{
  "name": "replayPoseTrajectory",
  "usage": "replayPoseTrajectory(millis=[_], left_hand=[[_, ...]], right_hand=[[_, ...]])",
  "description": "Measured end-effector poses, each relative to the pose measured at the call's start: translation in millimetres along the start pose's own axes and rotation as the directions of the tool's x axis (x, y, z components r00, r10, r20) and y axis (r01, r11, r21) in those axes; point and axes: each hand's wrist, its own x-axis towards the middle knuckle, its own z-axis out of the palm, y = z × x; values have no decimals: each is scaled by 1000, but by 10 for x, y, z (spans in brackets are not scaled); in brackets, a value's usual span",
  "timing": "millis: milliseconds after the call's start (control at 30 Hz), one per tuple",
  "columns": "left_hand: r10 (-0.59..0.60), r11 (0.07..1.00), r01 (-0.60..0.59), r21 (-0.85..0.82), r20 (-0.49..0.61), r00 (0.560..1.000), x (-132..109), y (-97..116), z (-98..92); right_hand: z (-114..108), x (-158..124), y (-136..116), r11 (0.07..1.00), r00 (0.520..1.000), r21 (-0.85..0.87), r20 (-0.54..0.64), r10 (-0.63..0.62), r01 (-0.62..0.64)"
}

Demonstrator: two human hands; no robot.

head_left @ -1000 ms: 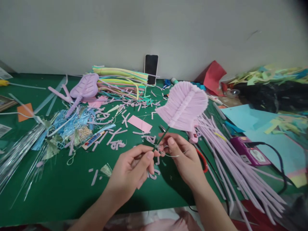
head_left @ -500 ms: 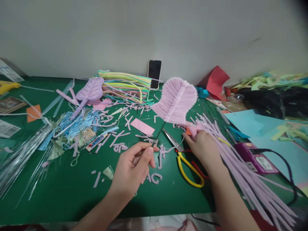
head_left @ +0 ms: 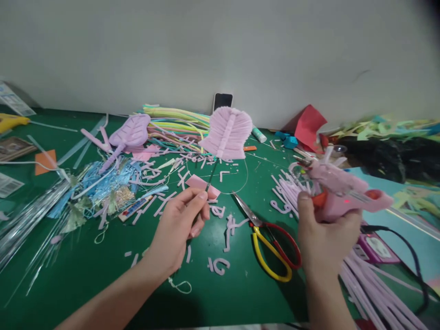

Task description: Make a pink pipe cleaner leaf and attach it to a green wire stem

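Observation:
My left hand (head_left: 184,222) pinches the dark wire stem of a fuzzy lilac pipe-cleaner leaf (head_left: 229,133), which stands upright above the table. On the right, my right hand (head_left: 328,233) grips a pink hot glue gun (head_left: 343,185), lifted off the table with its nozzle pointing left and a small red light showing. Scissors (head_left: 271,247) with one yellow and one red handle lie open between my hands. Cut bits of lilac pipe cleaner (head_left: 220,266) are scattered around them, and a pink paper strip (head_left: 202,184) lies just beyond my left hand.
Long lilac pipe cleaners (head_left: 371,288) spread under my right arm beside a purple power socket (head_left: 378,247) with a black cord. A lilac leaf-shaped mould (head_left: 129,130), blue tassels (head_left: 96,183) and coloured pipe cleaners (head_left: 178,114) fill the left and back. A phone (head_left: 222,101) leans on the wall.
My right hand has picked up the glue gun from the table and raised it to the right. My left hand has shifted left with the leaf, which now stands more upright.

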Motion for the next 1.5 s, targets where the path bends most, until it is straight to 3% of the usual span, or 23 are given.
replayPoseTrajectory(millis=[100,200,333,500,1200,1500], left_hand=[[-47,996,49,-74,20,999,2,-30,0],[-86,983,95,-156,63,994,12,-37,-24],[-127,965,148,-215,109,986,26,-40,-53],[-139,962,160,-220,109,984,14,-60,-42],[-150,973,168,-157,117,982,3,-91,14],[-158,975,174,-141,120,980,-3,-73,14]], right_hand=[[16,-131,-32,998,998,-52,-39,-47,45],[35,-240,-27,973,978,-102,7,-208,208],[71,-336,-36,897,903,-107,25,-429,429],[103,-402,-98,806,826,-186,84,-557,562],[94,-450,-43,746,789,-278,79,-610,605],[90,-459,-48,772,827,-311,101,-553,555]])
